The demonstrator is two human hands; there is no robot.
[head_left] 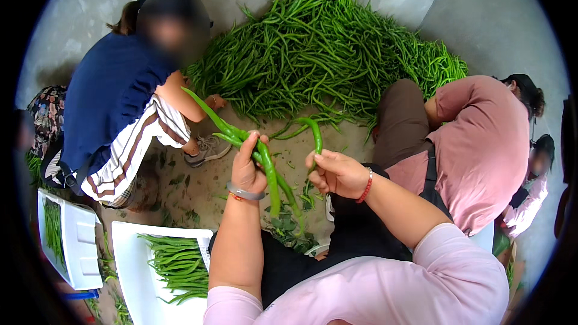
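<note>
Several long green chili peppers (270,183) are bunched in my left hand (248,165), whose fingers are wrapped round them. Their ends stick out above and below the fist. To the right of it, my right hand (338,173) pinches one curved green chili pepper (316,133) by its lower end, its other end bending over to the left. The two hands are apart, held above my lap. Beyond them lies a large heap of green chili peppers (313,48) against the wall.
Lower left stands a white bin (129,265) with chili peppers laid lengthwise in it; another white bin (78,247) is further left. A person in dark blue (114,96) crouches left of the heap, one in pink (475,144) on the right. Leaves (283,225) litter the floor.
</note>
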